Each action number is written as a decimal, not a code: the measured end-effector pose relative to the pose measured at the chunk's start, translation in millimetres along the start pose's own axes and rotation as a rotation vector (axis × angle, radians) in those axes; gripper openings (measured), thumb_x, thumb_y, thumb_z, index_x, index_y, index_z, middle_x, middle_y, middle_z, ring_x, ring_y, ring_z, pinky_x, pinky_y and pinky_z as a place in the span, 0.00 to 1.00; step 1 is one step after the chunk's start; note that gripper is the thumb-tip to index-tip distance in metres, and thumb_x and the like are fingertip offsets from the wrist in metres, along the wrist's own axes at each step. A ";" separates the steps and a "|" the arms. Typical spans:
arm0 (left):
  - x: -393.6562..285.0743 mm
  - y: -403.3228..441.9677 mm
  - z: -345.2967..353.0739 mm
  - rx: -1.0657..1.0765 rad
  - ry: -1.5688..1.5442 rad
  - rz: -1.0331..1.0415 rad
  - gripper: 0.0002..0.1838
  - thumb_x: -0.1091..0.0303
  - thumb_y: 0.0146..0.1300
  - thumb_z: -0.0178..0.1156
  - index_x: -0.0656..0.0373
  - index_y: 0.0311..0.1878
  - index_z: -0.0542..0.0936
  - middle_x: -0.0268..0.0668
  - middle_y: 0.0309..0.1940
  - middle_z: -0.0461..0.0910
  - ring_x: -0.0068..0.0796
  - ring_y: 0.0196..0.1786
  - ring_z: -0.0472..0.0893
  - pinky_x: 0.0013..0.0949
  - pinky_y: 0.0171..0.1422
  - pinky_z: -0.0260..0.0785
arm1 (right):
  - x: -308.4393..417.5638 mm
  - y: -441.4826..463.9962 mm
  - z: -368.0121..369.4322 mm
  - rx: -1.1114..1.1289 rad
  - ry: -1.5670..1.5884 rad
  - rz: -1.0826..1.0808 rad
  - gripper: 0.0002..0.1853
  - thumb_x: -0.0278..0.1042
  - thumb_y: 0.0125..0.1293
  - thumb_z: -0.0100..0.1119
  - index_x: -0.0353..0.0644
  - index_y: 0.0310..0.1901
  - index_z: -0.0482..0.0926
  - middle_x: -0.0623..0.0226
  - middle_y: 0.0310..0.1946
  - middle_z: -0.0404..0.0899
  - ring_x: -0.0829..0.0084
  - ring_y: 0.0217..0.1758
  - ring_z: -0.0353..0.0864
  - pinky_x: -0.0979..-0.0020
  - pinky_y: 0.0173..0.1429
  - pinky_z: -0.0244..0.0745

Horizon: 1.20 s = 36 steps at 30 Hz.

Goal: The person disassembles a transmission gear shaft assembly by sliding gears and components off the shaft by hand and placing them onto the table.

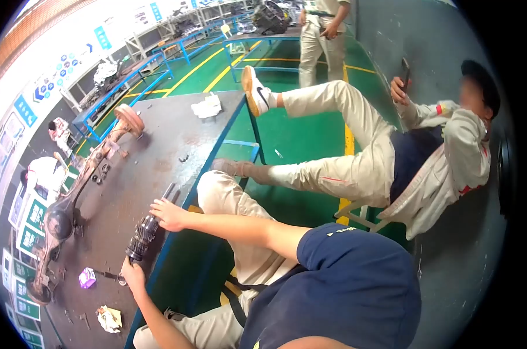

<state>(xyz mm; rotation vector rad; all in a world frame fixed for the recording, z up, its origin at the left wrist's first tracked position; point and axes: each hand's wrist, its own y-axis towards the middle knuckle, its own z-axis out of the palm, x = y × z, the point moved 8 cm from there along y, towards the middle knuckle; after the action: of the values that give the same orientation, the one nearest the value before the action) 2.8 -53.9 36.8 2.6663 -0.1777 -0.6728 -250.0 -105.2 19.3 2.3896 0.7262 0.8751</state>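
On the dark workbench [176, 139] a transmission gear shaft [140, 237] lies near the blue edge, its dark toothed gears stacked along it. The bare end of the shaft points away past my right hand [170, 215], whose fingers lie around that upper part. At the opposite end, my left hand [134, 276] is closed on the shaft, partly hiding it. Beside my left hand lies a thin dark tool with a ring end [121, 280]. A small purple box [87, 278] sits a little farther left.
A rusty axle housing [59, 220] stretches along the bench's far side. Crumpled paper [109, 319] and a white cloth or paper [207, 107] lie on the bench. A seated person holding a phone [406, 72] rests a shoe [257, 93] against the bench corner. Another person [322, 46] stands behind.
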 end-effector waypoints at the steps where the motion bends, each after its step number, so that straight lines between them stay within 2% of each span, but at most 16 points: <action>1: -1.9 -0.6 -2.1 -0.008 0.027 0.021 0.23 0.78 0.52 0.49 0.75 0.53 0.77 0.63 0.45 0.79 0.60 0.51 0.79 0.48 0.60 0.68 | 0.6 -1.3 -1.2 0.002 -0.010 -0.003 0.29 0.38 0.57 0.53 0.32 0.60 0.72 0.46 0.65 0.67 0.49 0.73 0.56 0.50 0.78 0.46; 7: 7.5 5.3 7.7 -0.009 0.054 0.076 0.20 0.73 0.53 0.54 0.73 0.49 0.80 0.61 0.42 0.80 0.60 0.48 0.78 0.50 0.57 0.69 | 4.3 -12.0 -15.5 -0.050 0.119 0.025 0.26 0.28 0.54 0.54 0.33 0.57 0.75 0.48 0.62 0.70 0.51 0.73 0.59 0.54 0.77 0.49; 12: 20.3 8.5 4.3 -0.060 0.087 0.127 0.16 0.71 0.53 0.55 0.72 0.41 0.81 0.59 0.36 0.81 0.55 0.42 0.80 0.49 0.51 0.71 | 12.9 -9.8 -18.5 -0.147 -0.050 -0.040 0.21 0.35 0.55 0.55 0.39 0.52 0.78 0.57 0.57 0.73 0.57 0.70 0.61 0.41 0.72 0.51; 14: -13.3 2.1 -6.2 0.105 0.014 0.016 0.14 0.69 0.54 0.55 0.70 0.38 0.81 0.58 0.35 0.81 0.55 0.40 0.80 0.49 0.50 0.71 | 27.9 -4.9 -34.0 -0.151 -0.296 -0.122 0.16 0.37 0.55 0.54 0.40 0.43 0.81 0.58 0.49 0.77 0.57 0.63 0.67 0.41 0.67 0.55; 15: -33.4 -6.0 -14.5 0.100 0.045 -0.045 0.14 0.66 0.56 0.56 0.68 0.39 0.81 0.56 0.35 0.81 0.54 0.40 0.80 0.51 0.49 0.70 | 19.4 4.9 -27.0 0.069 -0.255 0.014 0.13 0.38 0.55 0.54 0.40 0.38 0.80 0.57 0.45 0.77 0.55 0.58 0.71 0.44 0.61 0.60; 16: -16.2 -0.6 -5.4 0.106 0.120 -0.004 0.16 0.64 0.57 0.57 0.65 0.43 0.81 0.55 0.37 0.81 0.55 0.42 0.80 0.50 0.50 0.71 | 25.4 4.4 -44.3 -0.111 -0.205 -0.039 0.10 0.38 0.55 0.54 0.41 0.31 0.80 0.58 0.37 0.78 0.56 0.48 0.76 0.43 0.53 0.63; 17: -29.0 -1.5 -8.5 0.027 0.069 0.022 0.17 0.62 0.58 0.57 0.63 0.47 0.81 0.55 0.40 0.81 0.55 0.46 0.81 0.49 0.52 0.72 | 25.1 8.3 -42.7 -0.107 -0.286 -0.120 0.10 0.39 0.54 0.56 0.42 0.27 0.81 0.57 0.32 0.79 0.56 0.42 0.78 0.45 0.48 0.66; 18: -29.7 -0.2 -5.5 0.068 0.131 0.013 0.20 0.61 0.59 0.57 0.61 0.52 0.80 0.57 0.44 0.81 0.55 0.49 0.80 0.48 0.55 0.72 | 43.2 7.4 -55.2 0.060 -0.420 -0.137 0.09 0.39 0.54 0.56 0.45 0.25 0.82 0.58 0.30 0.80 0.56 0.39 0.79 0.48 0.44 0.70; 19: -30.4 1.4 -5.4 -0.056 0.148 0.154 0.23 0.61 0.59 0.57 0.63 0.55 0.78 0.58 0.47 0.79 0.56 0.53 0.78 0.48 0.58 0.70 | 41.8 10.3 -43.4 0.041 -0.577 -0.200 0.09 0.41 0.55 0.57 0.55 0.29 0.86 0.66 0.33 0.83 0.60 0.45 0.80 0.42 0.46 0.71; 20: -10.4 -1.6 3.0 -0.022 0.107 0.147 0.25 0.62 0.57 0.56 0.67 0.56 0.76 0.58 0.50 0.78 0.56 0.56 0.76 0.47 0.61 0.68 | 25.5 16.6 -14.5 0.250 -0.663 -0.151 0.10 0.41 0.57 0.55 0.53 0.32 0.86 0.65 0.37 0.83 0.60 0.45 0.80 0.43 0.45 0.71; 21: -15.1 -1.7 -1.7 0.100 0.016 0.054 0.25 0.65 0.55 0.55 0.70 0.54 0.75 0.58 0.51 0.77 0.57 0.57 0.75 0.45 0.63 0.67 | 13.5 17.8 2.3 0.318 -0.551 -0.175 0.14 0.43 0.64 0.51 0.49 0.41 0.85 0.61 0.45 0.82 0.57 0.52 0.78 0.37 0.56 0.67; 22: -4.6 0.6 1.7 0.056 0.021 0.104 0.24 0.67 0.53 0.54 0.70 0.54 0.74 0.58 0.50 0.77 0.57 0.56 0.75 0.45 0.63 0.67 | 7.1 20.7 -8.5 0.163 -0.477 -0.049 0.19 0.47 0.70 0.44 0.45 0.48 0.81 0.59 0.52 0.78 0.56 0.60 0.73 0.32 0.67 0.54; 23: 10.6 3.5 10.0 0.000 -0.016 0.140 0.24 0.69 0.52 0.54 0.70 0.53 0.74 0.60 0.49 0.77 0.58 0.55 0.76 0.47 0.63 0.67 | 0.2 23.2 -2.9 0.234 -0.396 0.019 0.23 0.52 0.73 0.40 0.43 0.53 0.78 0.58 0.55 0.76 0.58 0.65 0.69 0.34 0.73 0.41; 26: 10.1 5.1 11.8 0.058 0.016 0.025 0.18 0.71 0.50 0.54 0.71 0.45 0.74 0.59 0.46 0.77 0.60 0.53 0.76 0.49 0.60 0.68 | -15.1 29.6 17.9 0.118 -0.111 -0.001 0.27 0.55 0.73 0.40 0.40 0.53 0.80 0.56 0.55 0.78 0.57 0.65 0.69 0.42 0.73 0.45; 28: 6.9 7.4 20.8 0.105 0.084 -0.100 0.18 0.71 0.50 0.54 0.69 0.45 0.74 0.60 0.47 0.77 0.60 0.54 0.75 0.49 0.62 0.66 | -12.3 25.4 11.7 0.038 -0.190 -0.023 0.27 0.54 0.73 0.40 0.40 0.53 0.80 0.56 0.54 0.78 0.57 0.65 0.69 0.43 0.74 0.46; 36: 4.2 11.1 21.6 0.194 0.032 -0.171 0.20 0.70 0.48 0.57 0.70 0.46 0.75 0.58 0.45 0.79 0.55 0.52 0.79 0.45 0.61 0.71 | -7.4 18.8 18.4 -0.095 -0.289 -0.059 0.27 0.54 0.73 0.41 0.36 0.54 0.78 0.56 0.54 0.77 0.57 0.66 0.68 0.42 0.75 0.45</action>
<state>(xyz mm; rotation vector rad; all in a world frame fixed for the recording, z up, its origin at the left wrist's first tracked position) -4.2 -72.2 21.8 2.9012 -0.0054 -0.6971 -236.4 -128.4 15.0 2.3309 0.6222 0.5133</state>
